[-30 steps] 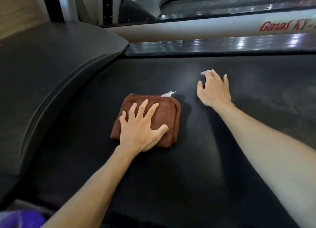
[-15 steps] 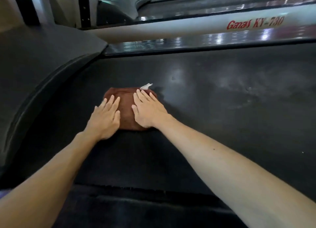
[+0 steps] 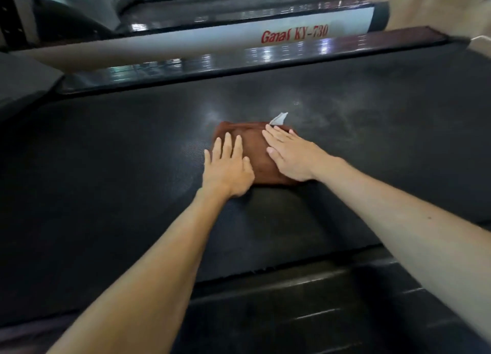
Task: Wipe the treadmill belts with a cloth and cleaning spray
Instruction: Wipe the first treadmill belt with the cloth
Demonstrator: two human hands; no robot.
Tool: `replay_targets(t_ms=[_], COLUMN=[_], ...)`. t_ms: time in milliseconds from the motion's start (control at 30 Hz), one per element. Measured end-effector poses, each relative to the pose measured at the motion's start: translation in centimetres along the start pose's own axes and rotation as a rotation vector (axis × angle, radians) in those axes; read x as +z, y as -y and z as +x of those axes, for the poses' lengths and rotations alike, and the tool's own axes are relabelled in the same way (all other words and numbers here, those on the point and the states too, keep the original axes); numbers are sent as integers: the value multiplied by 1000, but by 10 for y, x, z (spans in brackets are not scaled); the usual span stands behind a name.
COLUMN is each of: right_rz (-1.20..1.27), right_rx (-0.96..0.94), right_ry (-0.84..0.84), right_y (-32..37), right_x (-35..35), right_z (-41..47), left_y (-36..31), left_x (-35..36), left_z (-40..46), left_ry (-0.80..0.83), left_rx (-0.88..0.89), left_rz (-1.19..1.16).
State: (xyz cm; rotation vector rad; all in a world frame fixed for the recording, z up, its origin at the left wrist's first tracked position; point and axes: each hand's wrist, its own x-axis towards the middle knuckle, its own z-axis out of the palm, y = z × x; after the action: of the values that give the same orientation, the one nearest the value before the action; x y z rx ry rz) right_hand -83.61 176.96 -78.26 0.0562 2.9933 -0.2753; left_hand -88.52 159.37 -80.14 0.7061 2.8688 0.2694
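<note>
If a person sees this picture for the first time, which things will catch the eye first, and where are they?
The brown cloth in the middle of the dark treadmill belt stands out first, with the left hand and the right hand pressing flat on it. Behind, red lettering runs along the neighbouring treadmill's pale side rail.

Your left hand [image 3: 228,167] and right hand [image 3: 288,154] lie flat over most of the brown cloth [image 3: 256,151], so you cannot see its near corners or the base of its white tag [image 3: 279,118]. The treadmill belt [image 3: 106,167] runs off the left and right picture edges. The top right corner is motion-blurred.
</note>
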Motion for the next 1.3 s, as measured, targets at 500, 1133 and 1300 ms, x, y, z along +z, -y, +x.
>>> replay_targets(t_ms=[500, 1133, 1300], right_rz=[100, -43, -25], right_rx=[480, 291, 407], right_ry=[-88, -44, -105], right_y=[37, 58, 66], right_x=[17, 34, 34], right_z=[-12, -88, -39], left_y=[99, 113, 112], left_x=[-21, -2, -2], left_z=[-28, -28, -27], left_ry=[-67, -187, -207], left_rx=[-81, -38, -28], left_rz=[25, 19, -3])
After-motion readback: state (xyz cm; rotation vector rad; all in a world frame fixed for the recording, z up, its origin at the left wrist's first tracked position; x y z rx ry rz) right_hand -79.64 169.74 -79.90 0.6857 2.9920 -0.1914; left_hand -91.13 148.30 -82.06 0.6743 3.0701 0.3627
